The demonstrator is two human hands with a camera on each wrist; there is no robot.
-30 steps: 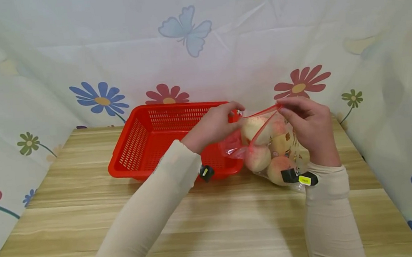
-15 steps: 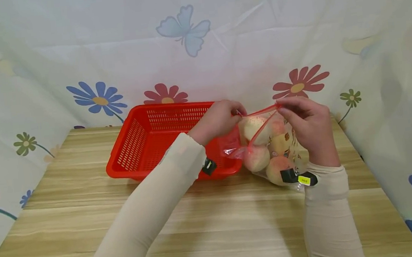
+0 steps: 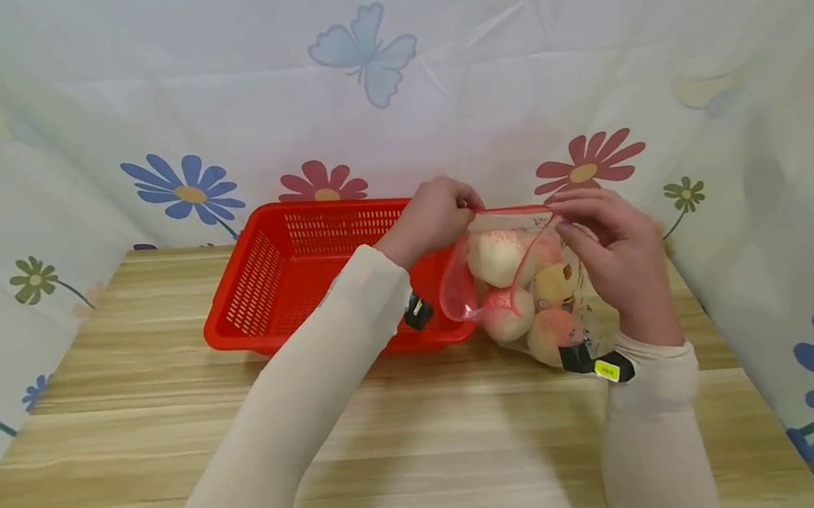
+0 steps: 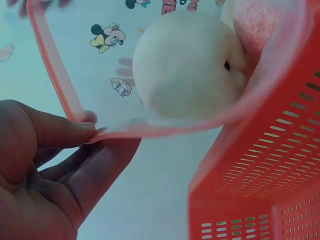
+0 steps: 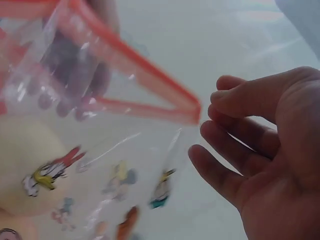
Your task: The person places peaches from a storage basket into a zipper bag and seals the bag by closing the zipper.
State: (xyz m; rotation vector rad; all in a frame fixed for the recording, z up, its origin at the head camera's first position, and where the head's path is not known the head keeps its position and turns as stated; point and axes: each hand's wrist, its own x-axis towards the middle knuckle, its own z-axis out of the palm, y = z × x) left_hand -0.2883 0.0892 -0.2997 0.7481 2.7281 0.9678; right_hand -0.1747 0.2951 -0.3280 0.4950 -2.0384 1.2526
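Observation:
A clear zip bag with a red rim (image 3: 510, 210) and printed cartoon figures stands on the table, its mouth spread open. Inside are several pale peaches (image 3: 499, 259) with pink blush, one of them large in the left wrist view. My left hand (image 3: 431, 217) pinches the bag's rim between thumb and fingers, as the left wrist view shows. Beside the opposite corner of the rim is my right hand (image 3: 619, 256); in the right wrist view its loosely bent fingers (image 5: 220, 175) stand just apart from that corner and hold nothing.
A red plastic basket (image 3: 237, 305) with slotted walls stands left of the bag, their sides close together. My left forearm passes over its front right part. Behind the wooden table (image 3: 428, 450) hangs a flowered cloth (image 3: 496, 112).
My left hand has risen slightly, pulling the bag's mouth wider. My right fingers, earlier pinching the rim's corner, have let it go and spread a little.

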